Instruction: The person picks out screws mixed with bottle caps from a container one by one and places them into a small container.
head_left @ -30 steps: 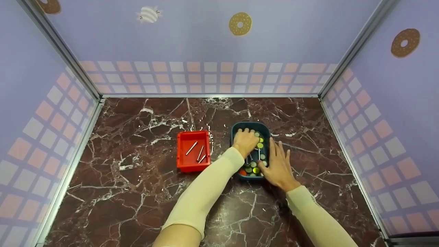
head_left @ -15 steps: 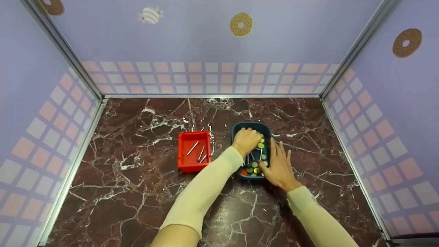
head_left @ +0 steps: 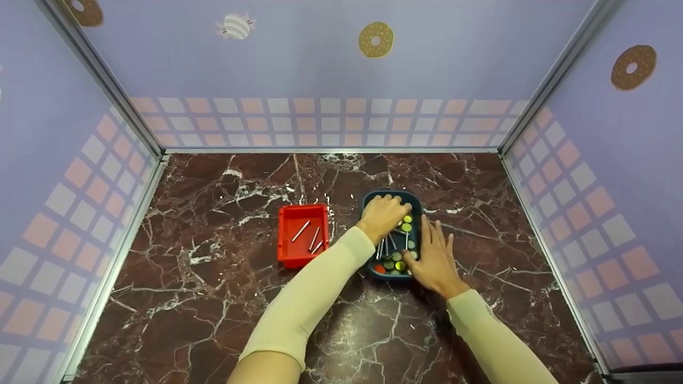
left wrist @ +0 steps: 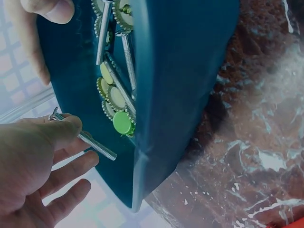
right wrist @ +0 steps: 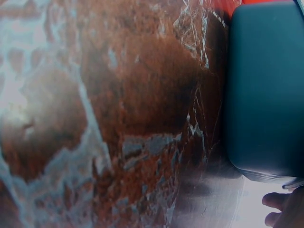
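Observation:
My left hand [head_left: 381, 216] is over the far half of a dark teal container [head_left: 392, 193]. In the left wrist view its thumb and index finger pinch a threaded metal bolt [left wrist: 97, 146], head end up near the fingertips, while the other fingers are loosely spread. Below it in the container lie several bottle caps [left wrist: 123, 123], green and yellowish, and several more bolts [left wrist: 124, 85]. My right hand [head_left: 436, 266] rests along the container's right side, its fingers straight against the outer wall and its thumb over the rim.
A red rectangular bin [head_left: 301, 262] stands left of the teal container, with 3 metal bolts [head_left: 300, 231] inside it. Both sit on a dark red marbled tabletop [head_left: 213, 309]. Patterned purple walls [head_left: 341, 74] enclose the back and both sides.
My left hand has shifted slightly left and away from me inside the container, uncovering more of the bolts under it. My right hand keeps its place at the container's side.

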`<state>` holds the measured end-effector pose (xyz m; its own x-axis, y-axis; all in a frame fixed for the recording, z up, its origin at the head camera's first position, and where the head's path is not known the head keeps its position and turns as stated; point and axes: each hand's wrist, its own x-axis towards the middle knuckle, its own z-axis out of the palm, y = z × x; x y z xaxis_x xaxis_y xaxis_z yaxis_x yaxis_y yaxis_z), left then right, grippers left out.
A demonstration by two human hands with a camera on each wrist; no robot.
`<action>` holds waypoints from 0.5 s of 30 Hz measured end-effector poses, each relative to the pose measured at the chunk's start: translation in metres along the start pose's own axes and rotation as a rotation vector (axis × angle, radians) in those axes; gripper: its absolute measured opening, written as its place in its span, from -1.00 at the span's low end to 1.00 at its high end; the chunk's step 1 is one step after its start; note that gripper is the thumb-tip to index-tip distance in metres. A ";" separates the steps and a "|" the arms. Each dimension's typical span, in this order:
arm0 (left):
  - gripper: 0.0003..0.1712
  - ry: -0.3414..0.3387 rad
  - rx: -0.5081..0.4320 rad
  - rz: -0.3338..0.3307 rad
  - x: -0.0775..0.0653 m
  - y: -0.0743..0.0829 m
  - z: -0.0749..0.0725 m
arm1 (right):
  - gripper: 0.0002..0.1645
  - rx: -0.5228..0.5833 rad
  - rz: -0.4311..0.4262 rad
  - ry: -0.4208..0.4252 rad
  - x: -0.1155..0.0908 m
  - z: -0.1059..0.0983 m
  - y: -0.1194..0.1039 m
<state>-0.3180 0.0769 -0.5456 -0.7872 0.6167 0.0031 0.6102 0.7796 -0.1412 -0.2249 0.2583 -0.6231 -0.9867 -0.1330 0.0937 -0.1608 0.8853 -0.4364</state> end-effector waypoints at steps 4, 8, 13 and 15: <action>-0.57 0.039 -0.007 0.003 -0.004 -0.005 -0.002 | 0.34 0.007 0.000 -0.001 0.000 0.000 0.000; -0.60 0.077 -0.021 -0.013 -0.009 -0.011 -0.005 | 0.34 0.006 0.001 -0.003 0.001 0.000 0.000; -0.61 0.101 -0.026 -0.034 -0.016 -0.019 -0.009 | 0.34 0.003 0.003 -0.004 0.001 0.000 0.000; -0.60 0.102 -0.033 -0.042 -0.018 -0.022 -0.010 | 0.34 0.005 0.001 0.004 0.002 0.000 0.000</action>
<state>-0.3161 0.0493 -0.5322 -0.7998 0.5902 0.1090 0.5810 0.8069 -0.1060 -0.2266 0.2583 -0.6232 -0.9867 -0.1306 0.0972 -0.1603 0.8833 -0.4405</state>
